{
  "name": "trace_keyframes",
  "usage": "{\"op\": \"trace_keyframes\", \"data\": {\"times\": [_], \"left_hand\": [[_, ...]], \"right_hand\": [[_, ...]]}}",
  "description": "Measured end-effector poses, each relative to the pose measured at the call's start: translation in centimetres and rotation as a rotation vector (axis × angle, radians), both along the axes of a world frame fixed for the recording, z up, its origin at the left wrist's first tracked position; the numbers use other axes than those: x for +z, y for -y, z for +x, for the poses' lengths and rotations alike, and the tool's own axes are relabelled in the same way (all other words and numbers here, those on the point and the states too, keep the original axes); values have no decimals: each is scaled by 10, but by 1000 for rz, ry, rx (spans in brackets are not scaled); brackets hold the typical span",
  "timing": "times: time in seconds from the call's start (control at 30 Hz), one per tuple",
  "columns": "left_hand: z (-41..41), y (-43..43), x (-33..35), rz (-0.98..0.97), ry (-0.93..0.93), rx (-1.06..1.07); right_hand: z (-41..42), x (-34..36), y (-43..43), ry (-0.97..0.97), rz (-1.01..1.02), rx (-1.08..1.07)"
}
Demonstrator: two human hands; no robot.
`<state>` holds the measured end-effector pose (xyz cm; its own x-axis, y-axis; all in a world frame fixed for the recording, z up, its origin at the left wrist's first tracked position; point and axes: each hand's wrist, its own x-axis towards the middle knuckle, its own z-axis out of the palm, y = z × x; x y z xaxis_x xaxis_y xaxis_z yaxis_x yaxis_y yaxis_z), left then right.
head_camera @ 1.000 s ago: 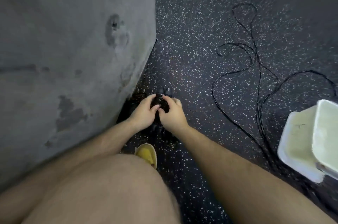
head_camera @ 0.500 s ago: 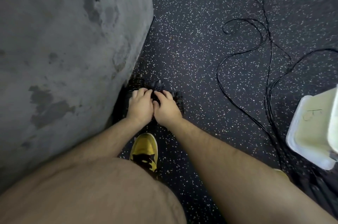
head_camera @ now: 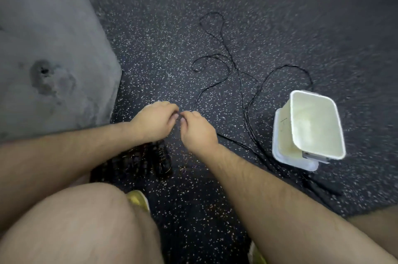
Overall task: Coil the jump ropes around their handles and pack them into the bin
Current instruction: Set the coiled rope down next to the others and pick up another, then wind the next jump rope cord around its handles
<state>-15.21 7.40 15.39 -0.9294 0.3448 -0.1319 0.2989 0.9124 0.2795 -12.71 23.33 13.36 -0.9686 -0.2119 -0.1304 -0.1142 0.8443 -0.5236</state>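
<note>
Pinching is seen at centre frame: the left hand [head_camera: 154, 120] and right hand [head_camera: 197, 130] are brought fingertip to fingertip just above the floor, both curled closed. A thin black rope end seems to be nipped between them, judged from the strand reaching the right hand's knuckles; the actual contact is hidden by the fingers, so what is gripped cannot be told for sure. The hands are held close together probably so a short length is kept taut for starting a wrap.

Just below the left wrist, coiled ropes [head_camera: 148, 161] are laid side by side on the floor against the wall [head_camera: 49, 52], likely parked there as finished bundles; detail is dark and blurred. A yellow shoe [head_camera: 137, 199] shows beside the bare knee, so a crouch is assumed.

Further out, the loose rope [head_camera: 224, 63] is sprawled in open loops across the speckled floor [head_camera: 163, 35], running from near the right hand towards the bin [head_camera: 314, 126]. The bin is set well apart to the right, apparently empty, tilted on a white lid [head_camera: 280, 151], mouth turned up for easy dropping in. Packing is judged not yet begun.
</note>
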Motion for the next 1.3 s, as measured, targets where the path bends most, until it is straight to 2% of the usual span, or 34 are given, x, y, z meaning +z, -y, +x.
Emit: {"op": "trace_keyframes", "data": {"times": [0.1,0.23,0.4,0.57,0.67,0.77,0.9,1.03,1.17,1.3], "left_hand": [[-14,-52,25,-69,20,-124],[-13,-122,19,-122,54,-209],[-3,-193,-52,-122,147,-194],[10,-250,-130,-34,352,-35],[9,-276,-168,-24,396,-31],[3,-300,-199,-4,398,-88],[-9,-329,-231,42,402,-214],[-13,-343,-255,-15,354,-302],[-13,-346,-253,-102,306,-332],[-13,-324,-235,-120,171,-379]], "right_hand": [[-3,22,-45,-56,-5,-78],[2,22,-99,33,121,-160],[21,-32,-174,208,355,-320],[31,-90,-225,402,339,-427],[28,-118,-247,508,350,-348],[27,-150,-266,486,352,-319],[25,-184,-283,417,319,-386],[24,-207,-288,405,364,-386],[25,-215,-287,360,398,-374],[21,-202,-283,316,386,-291]]}}
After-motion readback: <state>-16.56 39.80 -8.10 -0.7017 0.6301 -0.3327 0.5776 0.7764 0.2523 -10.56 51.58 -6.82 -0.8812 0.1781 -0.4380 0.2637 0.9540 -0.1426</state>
